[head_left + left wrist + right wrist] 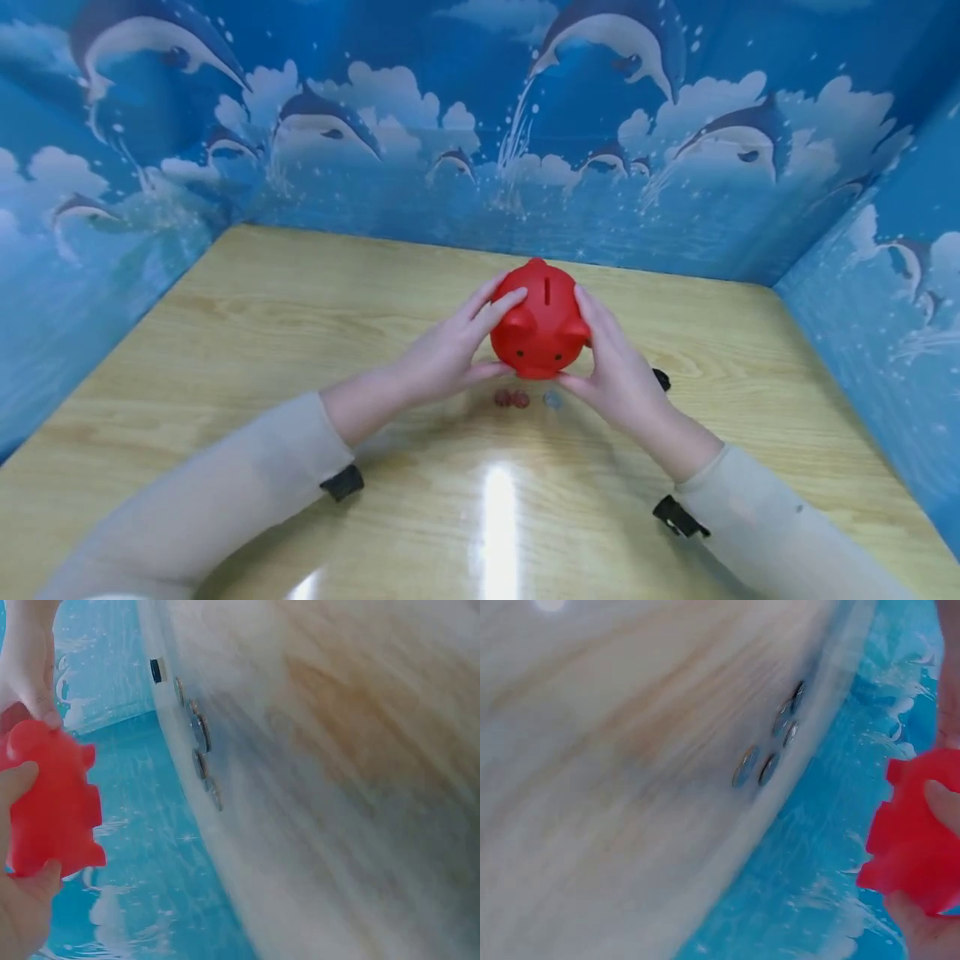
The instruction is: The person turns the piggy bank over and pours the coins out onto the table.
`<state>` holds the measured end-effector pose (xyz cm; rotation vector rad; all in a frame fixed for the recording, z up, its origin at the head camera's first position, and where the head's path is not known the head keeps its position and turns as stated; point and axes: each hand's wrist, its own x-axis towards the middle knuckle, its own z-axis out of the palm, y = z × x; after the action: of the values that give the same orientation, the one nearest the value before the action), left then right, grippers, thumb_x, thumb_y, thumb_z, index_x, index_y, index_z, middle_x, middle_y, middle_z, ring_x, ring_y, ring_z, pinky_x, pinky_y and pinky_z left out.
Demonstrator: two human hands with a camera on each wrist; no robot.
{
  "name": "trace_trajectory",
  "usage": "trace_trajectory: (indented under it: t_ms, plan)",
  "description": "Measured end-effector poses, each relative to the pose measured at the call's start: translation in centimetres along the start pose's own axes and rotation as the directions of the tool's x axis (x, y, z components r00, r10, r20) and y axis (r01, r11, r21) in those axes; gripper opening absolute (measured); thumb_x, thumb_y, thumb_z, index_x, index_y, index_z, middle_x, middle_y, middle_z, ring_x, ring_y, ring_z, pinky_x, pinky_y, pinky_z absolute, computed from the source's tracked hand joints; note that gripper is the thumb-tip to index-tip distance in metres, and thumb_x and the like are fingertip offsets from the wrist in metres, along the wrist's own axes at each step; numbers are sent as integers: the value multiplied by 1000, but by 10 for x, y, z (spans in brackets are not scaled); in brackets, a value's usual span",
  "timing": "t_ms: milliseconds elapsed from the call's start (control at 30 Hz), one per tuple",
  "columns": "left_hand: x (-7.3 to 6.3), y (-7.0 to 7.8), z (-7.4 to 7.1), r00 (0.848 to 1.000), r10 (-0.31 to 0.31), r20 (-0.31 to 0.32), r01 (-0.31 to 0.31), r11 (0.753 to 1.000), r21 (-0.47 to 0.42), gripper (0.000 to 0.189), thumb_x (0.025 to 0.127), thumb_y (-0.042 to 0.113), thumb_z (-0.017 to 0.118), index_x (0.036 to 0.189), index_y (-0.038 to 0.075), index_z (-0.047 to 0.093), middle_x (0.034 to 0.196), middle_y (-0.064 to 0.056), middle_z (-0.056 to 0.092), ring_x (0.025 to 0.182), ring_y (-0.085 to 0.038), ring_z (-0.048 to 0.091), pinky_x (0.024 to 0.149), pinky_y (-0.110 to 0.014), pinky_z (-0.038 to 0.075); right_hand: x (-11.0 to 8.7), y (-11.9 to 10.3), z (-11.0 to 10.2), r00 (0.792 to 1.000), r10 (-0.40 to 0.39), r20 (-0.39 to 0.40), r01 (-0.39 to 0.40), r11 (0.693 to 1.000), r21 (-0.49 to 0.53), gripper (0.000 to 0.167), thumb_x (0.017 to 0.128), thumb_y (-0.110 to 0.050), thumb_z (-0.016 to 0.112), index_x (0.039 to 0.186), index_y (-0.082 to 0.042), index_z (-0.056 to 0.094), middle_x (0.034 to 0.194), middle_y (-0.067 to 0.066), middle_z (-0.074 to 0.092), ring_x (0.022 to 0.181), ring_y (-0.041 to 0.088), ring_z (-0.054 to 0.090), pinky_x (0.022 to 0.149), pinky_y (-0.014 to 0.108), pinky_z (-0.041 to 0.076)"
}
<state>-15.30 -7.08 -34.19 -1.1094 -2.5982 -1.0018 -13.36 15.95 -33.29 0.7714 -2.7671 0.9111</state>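
Note:
A red piggy bank (540,323) is held up off the table between both hands, its coin slot on top and its face towards me. The left hand (448,348) grips it from the left, thumb low by the snout and fingers over the side. From the right, the right hand (624,375) grips the other side, its thumb also near the snout. In both wrist views the stubby feet show with a gap to the tabletop. Reddish coins (512,399) and a silvery coin (552,400) lie on the table just below; the left wrist view shows several coins (201,733).
A small black object (662,379) sits on the wooden table (300,317), partly behind the right hand. Blue dolphin-print walls (420,192) enclose the table's back and sides. Black pieces (342,482) are worn under both sleeves at the cuffs.

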Motion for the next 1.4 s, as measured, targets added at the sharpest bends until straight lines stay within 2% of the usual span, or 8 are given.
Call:
trace_trajectory:
  t_ms: [200, 300, 467, 600, 733, 833, 1133, 1400]
  plan:
    - [4, -2, -3, 889, -347, 300, 448, 794, -411, 80, 78, 19, 77, 145, 23, 34, 136, 1, 43, 116, -23, 47, 78, -35, 53, 4, 4, -6, 918, 227, 324, -309, 923, 230, 80, 72, -29, 81, 137, -12, 38, 125, 8, 51, 93, 23, 62, 73, 36, 55]
    - [3, -5, 0, 858, -398, 325, 511, 731, -453, 79, 79, 20, 75, 145, 25, 32, 138, 1, 41, 117, -25, 47, 80, -39, 53, 5, 7, -5, 899, 255, 356, -354, 902, 247, 79, 74, -32, 79, 138, -13, 37, 125, 8, 52, 92, 23, 62, 74, 36, 54]
    - [-4, -1, 2, 993, -112, 47, 120, 965, -231, 87, 76, 21, 79, 147, 22, 28, 151, -8, 23, 128, -29, 33, 84, -41, 51, -1, 11, -1, 998, -37, 50, 31, 994, 105, 93, 69, -17, 83, 145, -11, 29, 137, 11, 42, 111, 27, 52, 78, 42, 53]
    - [-4, 7, -4, 937, 295, -189, -279, 954, 107, 91, 70, 18, 83, 144, 17, 30, 150, -18, 20, 131, -33, 28, 85, -40, 50, -5, 12, -4, 890, -392, -235, 347, 914, -211, 114, 56, -2, 88, 147, -8, 20, 143, 19, 30, 124, 35, 39, 79, 51, 51]
    - [3, 9, -7, 994, 90, -64, -93, 995, -40, 88, 75, 24, 79, 147, 25, 28, 150, -13, 24, 131, -29, 31, 86, -39, 50, 2, 8, -10, 985, -163, -50, 167, 983, 80, 103, 66, -6, 84, 147, -13, 23, 137, 12, 38, 116, 29, 48, 77, 46, 53]
    - [3, 5, -4, 985, -159, 68, 166, 980, -113, 87, 76, 27, 78, 147, 28, 28, 151, -6, 23, 130, -25, 34, 83, -37, 52, 6, 6, -10, 992, 51, 117, -72, 981, 181, 96, 73, -16, 81, 148, -16, 22, 137, 8, 40, 110, 25, 52, 77, 39, 54]
    - [0, -3, -2, 994, 101, -44, -102, 994, -41, 84, 74, 20, 80, 144, 17, 33, 150, -12, 21, 131, -26, 32, 86, -35, 50, -1, 5, -6, 991, -129, -38, 129, 992, -20, 104, 68, -8, 83, 149, -9, 18, 145, 15, 31, 122, 32, 43, 80, 46, 52]
    - [5, -6, -5, 999, 41, 14, -39, 994, -101, 86, 74, 20, 79, 145, 17, 31, 151, -9, 20, 131, -23, 31, 87, -34, 50, 0, 2, -8, 998, -64, 13, 63, 998, 18, 104, 72, -11, 81, 150, -9, 13, 150, 13, 25, 125, 31, 42, 83, 42, 51]
